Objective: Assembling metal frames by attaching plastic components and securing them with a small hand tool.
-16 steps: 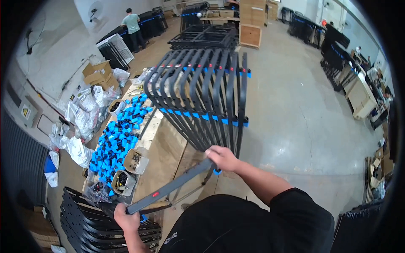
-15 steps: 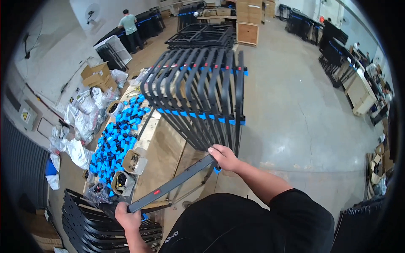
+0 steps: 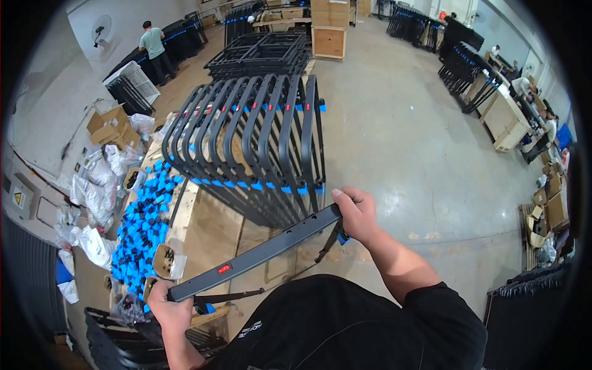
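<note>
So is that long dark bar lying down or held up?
Held up: the long dark metal bar hangs tilted between left hand and right hand.

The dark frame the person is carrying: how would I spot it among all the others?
Start at the row of dark frames standing upright on the wooden platform. Just in front, one dark frame is off the row, gripped by the left hand and right hand. Only it lies tilted and lifted.
</note>
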`<state>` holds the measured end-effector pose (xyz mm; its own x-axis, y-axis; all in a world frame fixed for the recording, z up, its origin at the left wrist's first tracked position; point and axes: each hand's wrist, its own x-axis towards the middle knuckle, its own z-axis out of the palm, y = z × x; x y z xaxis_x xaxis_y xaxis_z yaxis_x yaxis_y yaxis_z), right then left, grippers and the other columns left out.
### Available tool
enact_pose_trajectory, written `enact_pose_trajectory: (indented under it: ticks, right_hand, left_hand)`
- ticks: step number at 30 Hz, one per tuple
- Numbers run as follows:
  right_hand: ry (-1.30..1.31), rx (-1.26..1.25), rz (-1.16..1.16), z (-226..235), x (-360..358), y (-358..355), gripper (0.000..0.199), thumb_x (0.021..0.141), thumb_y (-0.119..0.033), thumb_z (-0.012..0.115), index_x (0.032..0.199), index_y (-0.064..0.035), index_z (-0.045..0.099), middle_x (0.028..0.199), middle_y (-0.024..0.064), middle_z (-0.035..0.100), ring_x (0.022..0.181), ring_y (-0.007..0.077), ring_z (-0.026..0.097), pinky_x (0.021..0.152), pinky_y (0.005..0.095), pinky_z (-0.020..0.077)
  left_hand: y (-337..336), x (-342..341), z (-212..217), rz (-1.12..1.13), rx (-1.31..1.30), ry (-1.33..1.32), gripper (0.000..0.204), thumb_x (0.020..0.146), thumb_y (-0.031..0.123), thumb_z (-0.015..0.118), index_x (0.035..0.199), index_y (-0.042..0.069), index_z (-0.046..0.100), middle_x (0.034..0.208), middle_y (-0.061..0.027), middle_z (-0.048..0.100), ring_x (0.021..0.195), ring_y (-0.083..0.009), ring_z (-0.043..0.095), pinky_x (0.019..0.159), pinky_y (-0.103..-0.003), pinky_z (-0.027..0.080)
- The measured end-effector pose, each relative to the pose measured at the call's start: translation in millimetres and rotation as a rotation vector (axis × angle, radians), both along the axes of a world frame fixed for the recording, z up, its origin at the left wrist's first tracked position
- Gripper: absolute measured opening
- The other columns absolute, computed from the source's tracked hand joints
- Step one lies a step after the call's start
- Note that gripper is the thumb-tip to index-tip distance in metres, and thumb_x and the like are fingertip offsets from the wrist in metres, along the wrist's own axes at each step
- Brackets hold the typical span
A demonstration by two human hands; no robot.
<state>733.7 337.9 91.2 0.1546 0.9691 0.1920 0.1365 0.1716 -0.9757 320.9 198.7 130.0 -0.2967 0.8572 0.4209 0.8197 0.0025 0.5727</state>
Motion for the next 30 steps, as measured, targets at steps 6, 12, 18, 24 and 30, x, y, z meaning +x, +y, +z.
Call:
enact_pose_trajectory:
  ticks: [6, 12, 18, 24, 30]
  right_hand:
    - [-0.084, -0.025, -0.082, 38, 41, 62, 0.036, 0.097, -0.021, 0.065, 0.067, -0.0013, 0.059, 0.060, -0.0035, 0.048, 0.062, 0.0057, 0.042, 0.055, 0.0273, 0.0362]
    - [-0.180, 0.017, -0.093, 42, 107, 156, 0.039, 0.094, -0.023, 0.066, 0.064, -0.0011, 0.056, 0.059, -0.0026, 0.046, 0.061, 0.0070, 0.041, 0.055, 0.0286, 0.0359]
    - [-0.182, 0.007, 0.064, 8, 200, 302, 0.040, 0.093, -0.027, 0.067, 0.067, 0.0015, 0.057, 0.058, -0.0012, 0.045, 0.061, 0.0079, 0.043, 0.054, 0.0297, 0.0366]
    - [-0.218, -0.053, 0.284, -39, 261, 461, 0.041, 0.091, -0.035, 0.067, 0.079, 0.0043, 0.067, 0.062, 0.0062, 0.053, 0.063, 0.0147, 0.049, 0.059, 0.0345, 0.0426]
    - [-0.373, -0.021, 0.518, -63, 272, 583, 0.046, 0.091, -0.041, 0.066, 0.092, 0.0041, 0.074, 0.075, 0.0159, 0.068, 0.073, 0.0252, 0.064, 0.074, 0.0379, 0.0516]
  left_hand:
    - [79, 28, -18, -0.085, -0.139, -0.140, 0.027, 0.066, 0.008, 0.079, 0.068, 0.002, 0.052, 0.061, -0.0049, 0.051, 0.059, -0.0127, 0.047, 0.054, -0.031, 0.040]
    - [141, 107, -32, -0.087, -0.250, -0.291, 0.027, 0.068, 0.001, 0.079, 0.071, 0.004, 0.052, 0.064, -0.0026, 0.055, 0.061, -0.0097, 0.050, 0.055, -0.028, 0.042]
    - [218, 242, -38, 0.070, -0.352, -0.418, 0.031, 0.072, 0.003, 0.082, 0.071, 0.004, 0.051, 0.066, 0.0017, 0.052, 0.064, -0.0063, 0.047, 0.056, -0.026, 0.041]
    - [268, 376, -49, 0.235, -0.418, -0.464, 0.027, 0.074, 0.006, 0.083, 0.074, 0.002, 0.056, 0.066, 0.0028, 0.052, 0.064, -0.0060, 0.046, 0.057, -0.025, 0.041]
    - [333, 461, -61, 0.366, -0.439, -0.580, 0.024, 0.074, 0.010, 0.083, 0.073, 0.000, 0.062, 0.065, 0.0007, 0.058, 0.061, -0.0064, 0.050, 0.055, -0.027, 0.042]
